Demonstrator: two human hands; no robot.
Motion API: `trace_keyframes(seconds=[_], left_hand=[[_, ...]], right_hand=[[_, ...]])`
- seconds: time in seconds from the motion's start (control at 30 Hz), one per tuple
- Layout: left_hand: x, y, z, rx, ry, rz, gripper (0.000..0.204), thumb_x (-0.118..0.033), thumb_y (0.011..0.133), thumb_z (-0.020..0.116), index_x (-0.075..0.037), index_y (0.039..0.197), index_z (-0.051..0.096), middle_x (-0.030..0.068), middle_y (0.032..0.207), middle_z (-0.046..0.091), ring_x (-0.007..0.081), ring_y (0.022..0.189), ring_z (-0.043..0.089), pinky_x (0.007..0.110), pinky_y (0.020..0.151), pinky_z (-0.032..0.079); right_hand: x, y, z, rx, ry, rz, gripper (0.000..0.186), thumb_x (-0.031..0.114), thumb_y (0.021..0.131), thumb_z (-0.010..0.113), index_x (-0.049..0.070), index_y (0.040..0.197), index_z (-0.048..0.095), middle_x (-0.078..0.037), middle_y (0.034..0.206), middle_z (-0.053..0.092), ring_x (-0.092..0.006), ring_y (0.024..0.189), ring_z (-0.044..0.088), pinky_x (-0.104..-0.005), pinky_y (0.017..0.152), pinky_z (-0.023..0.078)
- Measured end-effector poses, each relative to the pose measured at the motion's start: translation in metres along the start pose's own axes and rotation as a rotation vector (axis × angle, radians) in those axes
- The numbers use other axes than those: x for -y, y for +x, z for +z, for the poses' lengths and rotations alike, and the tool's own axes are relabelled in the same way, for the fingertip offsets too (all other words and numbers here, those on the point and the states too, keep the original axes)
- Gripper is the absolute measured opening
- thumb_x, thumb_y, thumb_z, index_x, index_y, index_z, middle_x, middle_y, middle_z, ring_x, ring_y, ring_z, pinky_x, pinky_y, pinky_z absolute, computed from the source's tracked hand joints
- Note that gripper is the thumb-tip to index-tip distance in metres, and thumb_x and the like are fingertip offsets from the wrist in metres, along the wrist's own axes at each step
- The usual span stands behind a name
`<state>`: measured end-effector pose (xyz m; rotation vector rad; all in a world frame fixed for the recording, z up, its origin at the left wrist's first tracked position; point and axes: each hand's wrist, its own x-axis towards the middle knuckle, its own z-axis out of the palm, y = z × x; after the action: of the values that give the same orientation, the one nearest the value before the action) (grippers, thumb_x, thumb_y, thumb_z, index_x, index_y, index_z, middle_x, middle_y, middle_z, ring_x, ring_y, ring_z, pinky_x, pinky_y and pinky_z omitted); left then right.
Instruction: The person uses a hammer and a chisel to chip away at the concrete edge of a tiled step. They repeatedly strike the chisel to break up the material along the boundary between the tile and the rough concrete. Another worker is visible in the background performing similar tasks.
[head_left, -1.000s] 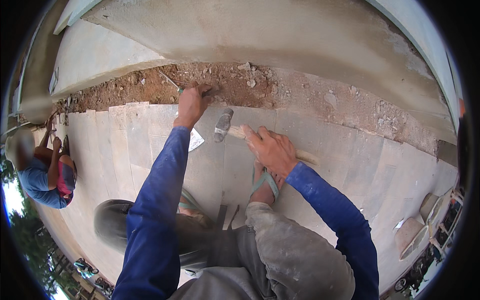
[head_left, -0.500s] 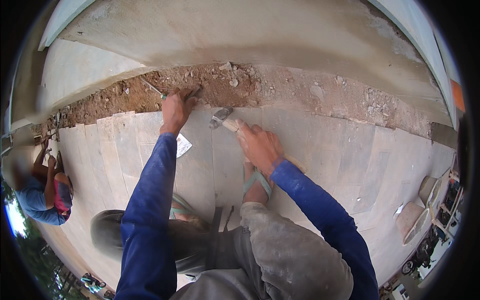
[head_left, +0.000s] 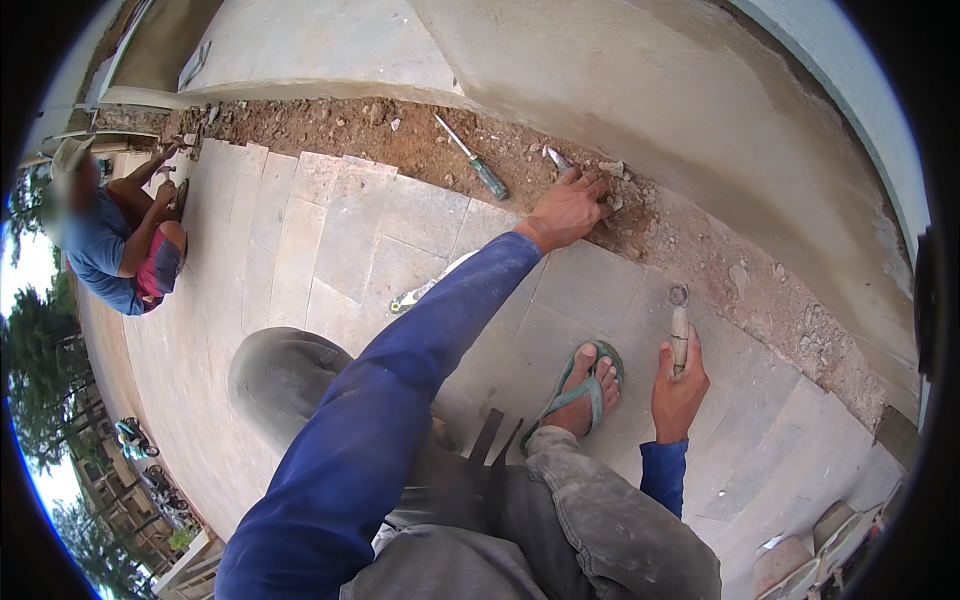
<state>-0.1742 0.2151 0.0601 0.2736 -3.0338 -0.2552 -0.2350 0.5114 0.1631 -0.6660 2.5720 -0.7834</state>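
My left hand [head_left: 572, 208] reaches down onto the strip of broken soil by the wall, its fingers curled into the rubble and their tips hidden. A pointed metal piece [head_left: 557, 158] sticks out just past its knuckles; whether the fingers grip it is unclear. Left of that hand lies a screwdriver [head_left: 487, 176] with a green handle, its shaft pointing to the wall. My right hand [head_left: 679, 389] is closed round the wooden handle of a hammer [head_left: 680, 320], over the paving beside my sandalled foot [head_left: 578, 395]. The hammer's head points away from me.
A concrete wall [head_left: 600, 90] runs along the far side of the soil strip [head_left: 300, 125]. Grey paving tiles [head_left: 380, 220] border it. A flat, light-coloured thing [head_left: 408, 298] lies partly behind my left forearm. At the left another person [head_left: 115, 240] crouches with a hammer.
My left hand has moved right along the soil, leaving the screwdriver behind. My right hand has drawn the hammer away to the right, nearer me. The view has turned.
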Motion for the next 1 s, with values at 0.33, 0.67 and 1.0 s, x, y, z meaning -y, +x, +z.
trace_keyframes(seconds=[0.33,0.67,1.0], left_hand=[[0.098,-0.13,-0.036,0.281,-0.505,-1.038,0.031,-0.029,0.073,0.083,-0.008,0.094,0.073,0.0159,0.099,0.073,0.0326,0.097,0.07,0.042,0.084,0.053],[-0.003,-0.224,-0.048,0.367,-0.308,-0.984,0.039,-0.026,0.081,0.078,-0.004,0.105,0.055,0.0237,0.095,0.068,0.0396,0.091,0.067,0.05,0.076,0.051],[-0.091,-0.147,-0.04,-0.027,-0.779,-0.865,0.032,-0.021,0.098,0.059,0.003,0.119,0.051,0.0276,0.089,0.068,0.0458,0.077,0.067,0.049,0.071,0.051]], right_hand=[[-0.009,-0.009,0.003,0.007,0.113,0.055,0.045,0.014,0.093,0.063,0.0,0.136,0.055,-0.024,0.113,0.069,-0.0341,0.102,0.069,-0.039,0.086,0.052],[0.02,0.013,0.019,0.093,0.181,0.011,0.047,0.019,0.094,0.063,-0.002,0.135,0.055,-0.024,0.116,0.068,-0.0348,0.106,0.069,-0.0383,0.089,0.052],[0.024,0.018,0.019,0.087,0.208,-0.035,0.046,0.018,0.094,0.065,-0.001,0.134,0.056,-0.025,0.113,0.069,-0.0365,0.102,0.07,-0.0391,0.085,0.052]])
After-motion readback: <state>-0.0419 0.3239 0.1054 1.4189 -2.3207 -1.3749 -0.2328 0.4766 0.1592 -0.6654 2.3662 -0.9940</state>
